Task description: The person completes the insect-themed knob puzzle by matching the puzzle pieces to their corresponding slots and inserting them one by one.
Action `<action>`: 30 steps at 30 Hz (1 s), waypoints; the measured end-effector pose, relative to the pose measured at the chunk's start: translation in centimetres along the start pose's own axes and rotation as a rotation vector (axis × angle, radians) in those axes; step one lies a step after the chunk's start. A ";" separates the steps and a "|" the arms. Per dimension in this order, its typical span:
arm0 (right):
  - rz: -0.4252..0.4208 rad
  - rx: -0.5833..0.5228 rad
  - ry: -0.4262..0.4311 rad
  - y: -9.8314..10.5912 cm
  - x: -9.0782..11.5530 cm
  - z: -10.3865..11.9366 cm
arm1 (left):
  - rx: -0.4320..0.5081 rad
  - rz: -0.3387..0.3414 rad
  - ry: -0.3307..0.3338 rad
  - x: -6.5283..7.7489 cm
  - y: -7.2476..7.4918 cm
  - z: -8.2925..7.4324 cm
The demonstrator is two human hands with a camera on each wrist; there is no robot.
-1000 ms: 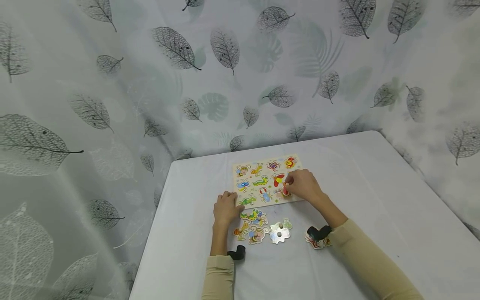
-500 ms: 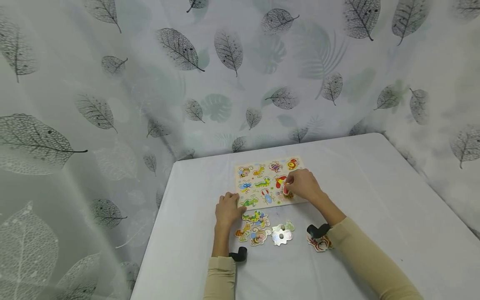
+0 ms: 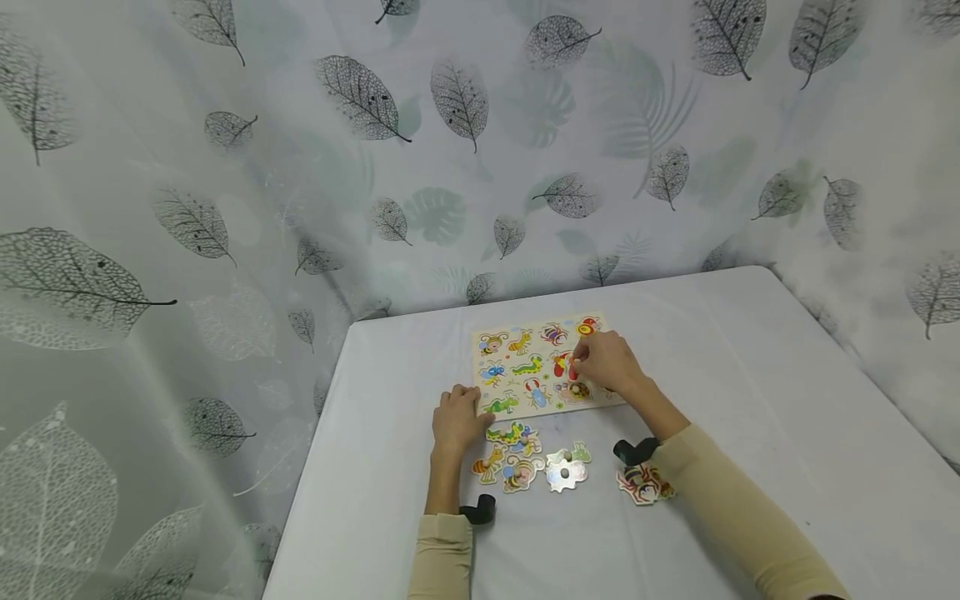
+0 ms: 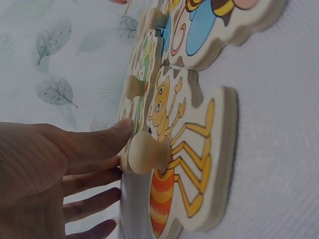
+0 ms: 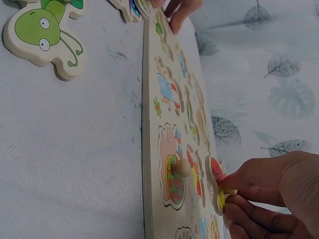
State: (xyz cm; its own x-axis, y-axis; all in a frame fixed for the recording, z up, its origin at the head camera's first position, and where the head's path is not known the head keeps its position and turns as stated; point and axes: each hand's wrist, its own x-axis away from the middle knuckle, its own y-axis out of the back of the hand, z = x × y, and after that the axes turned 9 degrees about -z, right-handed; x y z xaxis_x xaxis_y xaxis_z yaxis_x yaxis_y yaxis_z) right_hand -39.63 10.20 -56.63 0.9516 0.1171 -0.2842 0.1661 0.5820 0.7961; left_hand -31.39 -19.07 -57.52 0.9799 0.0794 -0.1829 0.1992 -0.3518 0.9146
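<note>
My right hand (image 3: 607, 362) pinches a red and yellow winged insect puzzle piece (image 5: 217, 185) between thumb and fingers, over the right part of the wooden peg puzzle board (image 5: 155, 139). A knobbed snail-like piece (image 5: 171, 191) sits in its recess beside it. With thumb and fingers extended, my left hand (image 3: 456, 421) rests at the board's front left corner. Just in front of that hand lies an orange-striped insect piece (image 4: 194, 149) with a round knob, along with a bee piece (image 3: 522, 473) and a green caterpillar piece (image 3: 504, 433).
A pale, shiny piece (image 3: 566, 475) and a green piece (image 3: 581, 452) lie in front of the board. A red-striped spider piece (image 3: 639, 483) and another beside it lie near the right forearm. Leaf-patterned curtains (image 3: 450, 167) stand behind the white-covered table (image 3: 690, 333).
My right hand has shifted slightly back and up with the winged insect piece, uncovering the snail-like piece on the board. The left hand stays at the board's corner.
</note>
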 end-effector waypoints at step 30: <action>0.080 -0.027 -0.027 -1.9 -2.1 -0.1 | 0.017 0.005 0.017 -0.2 -0.3 0.3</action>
State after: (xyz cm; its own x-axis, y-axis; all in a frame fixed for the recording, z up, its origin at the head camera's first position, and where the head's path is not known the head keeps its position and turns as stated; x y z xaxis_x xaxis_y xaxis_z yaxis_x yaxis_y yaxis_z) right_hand -42.01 8.87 -57.60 0.9682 0.1432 -0.2054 0.0821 0.5933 0.8008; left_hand -31.68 -19.31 -57.86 0.9807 0.0933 -0.1720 0.1945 -0.3681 0.9092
